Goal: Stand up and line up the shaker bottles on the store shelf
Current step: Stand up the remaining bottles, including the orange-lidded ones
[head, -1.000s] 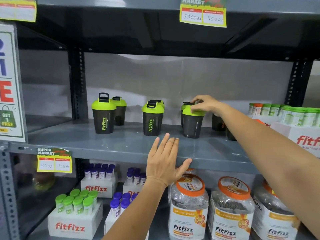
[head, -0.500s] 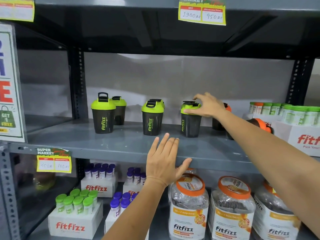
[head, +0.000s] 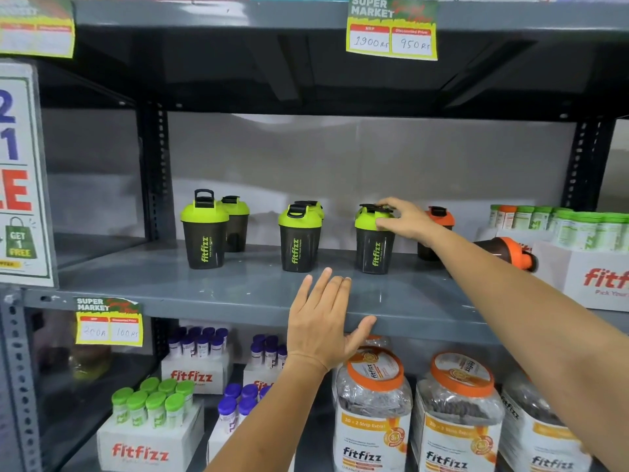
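Grey steel comes first: your left hand lies flat on the front edge of the shelf, fingers spread and gripping nothing, probably to steady you while the other arm reaches in. Past it, three green-lidded shaker bottles stand upright in a row along the middle of the shelf, logos forward: one toward the left end, one in the middle, and a third right of it, each with another green-lidded one close behind. Your right hand rests on the third bottle's lid, fingertips closed lightly around its rim, seemingly to nudge it square with the row. Farther toward the right end, an orange-lidded shaker stands near the back, and another orange-lidded one lies on its side, not yet stood up.
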`<state>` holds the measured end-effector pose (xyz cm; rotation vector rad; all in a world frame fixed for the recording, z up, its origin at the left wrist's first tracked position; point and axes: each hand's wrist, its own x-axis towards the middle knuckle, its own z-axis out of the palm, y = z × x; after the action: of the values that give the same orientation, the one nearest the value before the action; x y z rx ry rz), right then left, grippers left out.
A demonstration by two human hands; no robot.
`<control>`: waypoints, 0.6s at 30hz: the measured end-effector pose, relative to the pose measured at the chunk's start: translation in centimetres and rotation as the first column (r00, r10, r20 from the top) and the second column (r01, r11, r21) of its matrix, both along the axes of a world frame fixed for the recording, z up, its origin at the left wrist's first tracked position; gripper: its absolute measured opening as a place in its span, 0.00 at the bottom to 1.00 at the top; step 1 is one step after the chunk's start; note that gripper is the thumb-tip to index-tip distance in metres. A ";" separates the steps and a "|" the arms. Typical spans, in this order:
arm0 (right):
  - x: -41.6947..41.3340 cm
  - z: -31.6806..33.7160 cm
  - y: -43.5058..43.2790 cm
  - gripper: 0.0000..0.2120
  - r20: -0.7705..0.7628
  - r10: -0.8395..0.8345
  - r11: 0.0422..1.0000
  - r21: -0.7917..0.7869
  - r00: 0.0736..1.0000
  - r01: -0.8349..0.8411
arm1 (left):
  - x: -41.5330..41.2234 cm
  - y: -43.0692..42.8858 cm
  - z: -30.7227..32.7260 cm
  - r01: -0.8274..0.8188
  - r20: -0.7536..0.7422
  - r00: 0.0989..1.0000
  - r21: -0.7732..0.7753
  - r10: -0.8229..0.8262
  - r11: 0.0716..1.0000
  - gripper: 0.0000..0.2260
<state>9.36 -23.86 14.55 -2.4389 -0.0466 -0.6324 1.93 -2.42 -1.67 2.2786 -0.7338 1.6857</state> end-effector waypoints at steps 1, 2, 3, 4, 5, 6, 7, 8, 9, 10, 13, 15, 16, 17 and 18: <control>-0.4 0.1 -0.3 0.29 -0.008 0.014 0.999 0.053 1.000 -0.014 | -0.1 0.0 0.1 0.003 -0.012 1.000 0.001 -0.003 1.000 0.28; -0.8 0.3 -0.6 0.30 0.010 0.014 0.993 0.120 1.000 -0.015 | -0.2 0.1 0.1 0.006 -0.022 1.000 0.002 -0.006 1.000 0.28; -1.3 0.6 -1.2 0.31 0.054 -0.014 0.981 0.196 0.998 0.003 | -0.3 0.0 0.1 0.011 -0.027 1.000 0.002 -0.011 1.000 0.28; -1.9 1.1 -2.1 0.30 0.106 -0.075 0.966 0.253 0.992 0.046 | -0.3 -0.1 0.2 0.016 -0.034 0.999 -0.002 -0.016 1.000 0.27; -2.4 1.5 -3.2 0.30 0.141 -0.163 0.954 0.276 0.977 0.119 | -0.4 -0.1 0.2 0.017 -0.046 0.999 -0.011 -0.018 1.000 0.27; -3.1 1.9 -4.5 0.30 0.150 -0.262 0.938 0.270 0.953 0.215 | -0.5 -0.3 0.2 0.019 -0.063 0.998 -0.034 -0.021 0.999 0.27; -3.9 2.2 -6.0 0.32 0.130 -0.358 0.916 0.242 0.925 0.320 | -0.6 -0.5 0.2 0.019 -0.085 0.996 -0.072 -0.025 0.997 0.26; -4.8 2.2 -7.5 0.33 0.094 -0.454 0.883 0.182 0.886 0.433 | -0.8 -0.8 0.3 0.020 -0.113 0.993 -0.119 -0.033 0.993 0.26; -5.8 2.1 -8.9 0.33 0.054 -0.544 0.838 0.095 0.838 0.538 | -1.0 -1.2 0.5 0.019 -0.147 0.988 -0.158 -0.042 0.987 0.26; -6.6 1.9 -10.1 0.33 0.016 -0.611 0.791 0.003 0.791 0.612 | -1.2 -1.8 0.9 0.019 -0.174 0.984 -0.169 -0.049 0.985 0.26; -8.0 0.4 -11.8 0.32 -0.054 -0.683 0.720 -0.214 0.728 0.660 | -2.3 -5.0 2.0 0.090 -0.190 0.978 0.000 -0.088 0.996 0.29; -8.0 -0.7 -11.9 0.31 -0.061 -0.709 0.690 -0.268 0.703 0.673 | -3.0 -7.2 2.5 0.135 -0.195 0.974 0.080 -0.117 0.988 0.30; -7.9 -1.2 -11.9 0.32 -0.066 -0.715 0.683 -0.275 0.696 0.676 | -3.2 -8.0 2.5 0.129 -0.205 0.973 0.086 -0.109 0.988 0.30; -7.9 -1.6 -11.9 0.33 -0.068 -0.717 0.683 -0.268 0.694 0.679 | -3.4 -8.6 2.3 0.108 -0.220 0.972 0.083 -0.087 0.991 0.30; -7.8 -2.0 -11.7 0.34 -0.060 -0.717 0.684 -0.257 0.695 0.683 | -3.4 -8.8 2.1 0.083 -0.231 0.971 0.076 -0.064 0.994 0.30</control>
<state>1.54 -35.58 12.57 -2.6786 0.9951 -0.7784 -1.48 -11.27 0.39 2.4172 -0.8403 1.3545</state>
